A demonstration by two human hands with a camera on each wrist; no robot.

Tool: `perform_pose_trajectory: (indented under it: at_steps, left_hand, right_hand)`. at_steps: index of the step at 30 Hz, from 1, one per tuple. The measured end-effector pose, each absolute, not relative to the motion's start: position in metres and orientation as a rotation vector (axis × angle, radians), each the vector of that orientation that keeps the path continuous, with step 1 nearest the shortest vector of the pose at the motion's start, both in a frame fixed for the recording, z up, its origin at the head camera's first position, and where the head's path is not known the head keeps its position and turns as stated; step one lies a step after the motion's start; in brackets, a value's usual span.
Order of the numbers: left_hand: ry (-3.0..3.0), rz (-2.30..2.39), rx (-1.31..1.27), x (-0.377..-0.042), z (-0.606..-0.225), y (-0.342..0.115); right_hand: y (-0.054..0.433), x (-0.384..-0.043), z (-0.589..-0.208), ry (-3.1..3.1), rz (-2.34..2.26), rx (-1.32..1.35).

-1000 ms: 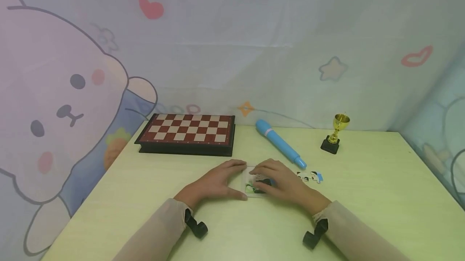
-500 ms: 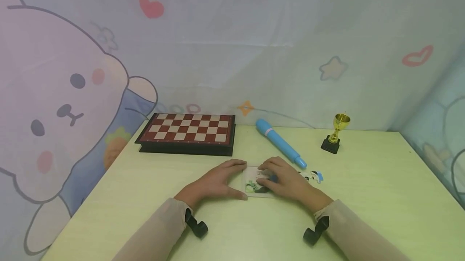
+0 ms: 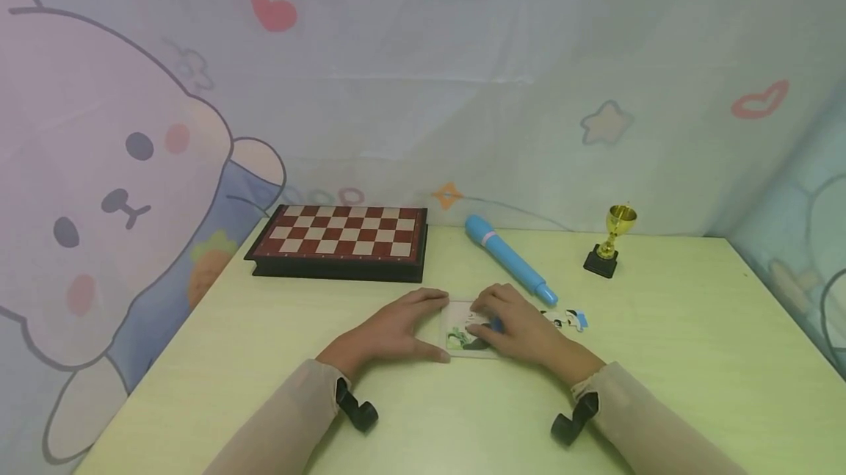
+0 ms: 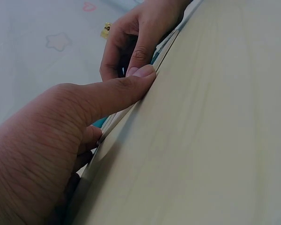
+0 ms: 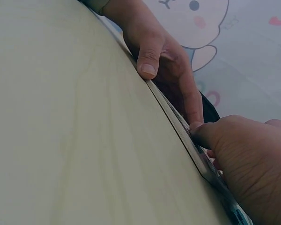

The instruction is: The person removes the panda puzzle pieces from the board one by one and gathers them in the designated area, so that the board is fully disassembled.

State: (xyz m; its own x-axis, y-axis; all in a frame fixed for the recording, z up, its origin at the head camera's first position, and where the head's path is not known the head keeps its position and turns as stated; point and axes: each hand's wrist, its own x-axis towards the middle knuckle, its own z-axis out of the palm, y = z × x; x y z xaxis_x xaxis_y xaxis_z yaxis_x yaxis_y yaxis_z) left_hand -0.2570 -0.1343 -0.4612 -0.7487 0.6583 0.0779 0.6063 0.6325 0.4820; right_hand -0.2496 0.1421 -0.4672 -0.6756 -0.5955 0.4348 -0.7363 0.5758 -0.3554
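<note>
A small flat puzzle board (image 3: 453, 316) with a cream border and a green and black picture lies between my hands in the head view. My left hand (image 3: 390, 328) holds its left end, thumb at the near edge and fingers at the far edge. My right hand (image 3: 525, 332) is bent over the right part, thumb and fingertips down on the picture, pinching a puzzle piece (image 3: 497, 324) whose blue part shows beneath them. Most of that piece is hidden. Beside the right hand lie loose panda-patterned puzzle pieces (image 3: 573, 320), partly covered by it.
Behind the left hand stands a red-and-white checkered chessboard box (image 3: 340, 240). A blue pen-shaped stick (image 3: 510, 260) lies slantwise behind the right hand. Farther right is a small gold trophy cup (image 3: 611, 240) on a black base. A printed cloth (image 3: 423, 93) hangs behind the table (image 3: 694, 328).
My right hand's thumb and fingertips have shifted slightly right, uncovering more of the board's picture, and have since stayed almost still. The left hand keeps its place at the board's edge.
</note>
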Motion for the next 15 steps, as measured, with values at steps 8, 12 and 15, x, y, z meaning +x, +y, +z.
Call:
perform_pose_trajectory:
  at_steps: [8,12,15]
  left_hand:
    - [2.734,0.747,1.054,-0.258,-0.4616,-0.1338]
    - [2.733,0.752,1.042,-0.2579,-0.4606,-0.1337]
    - [2.726,0.757,1.037,-0.2574,-0.4597,-0.1333]
  right_hand:
    - [0.1418,-0.2496,-0.4665,-2.573,0.762,1.081]
    - [0.142,-0.2515,-0.4689,-2.575,0.756,1.075]
    - [0.1427,-0.2519,-0.47,-2.584,0.761,1.068]
